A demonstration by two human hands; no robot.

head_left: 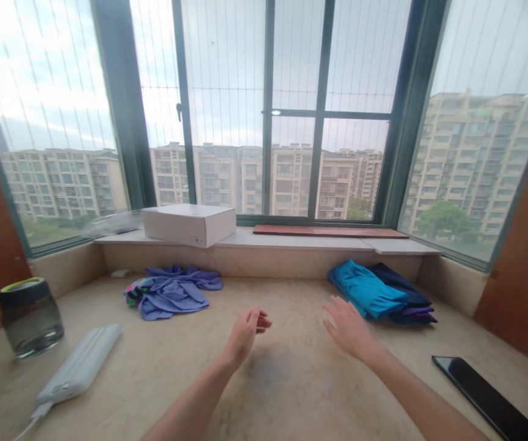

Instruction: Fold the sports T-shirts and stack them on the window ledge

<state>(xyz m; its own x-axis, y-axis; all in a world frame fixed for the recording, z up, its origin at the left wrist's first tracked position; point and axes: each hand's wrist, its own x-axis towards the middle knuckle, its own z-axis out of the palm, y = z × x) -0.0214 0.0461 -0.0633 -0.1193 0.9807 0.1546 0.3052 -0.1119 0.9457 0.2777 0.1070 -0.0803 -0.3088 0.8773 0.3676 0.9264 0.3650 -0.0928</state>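
Observation:
Both of my hands hover over the middle of a beige stone window seat [291, 380], holding nothing. My left hand [245, 334] has its fingers loosely curled and apart. My right hand [349, 327] is stretched out with fingers spread, nearest to a stack of folded clothes [377, 293], teal on top with dark blue and purple beneath. A crumpled lavender garment [172, 293] lies at the back left, farther from my left hand.
A white box [190, 223] and a reddish board [328, 231] rest on the raised sill. A glass jar with a green-rimmed lid [29, 315] and a white power bank [80, 367] are at the left. A black phone [484, 395] lies at the right.

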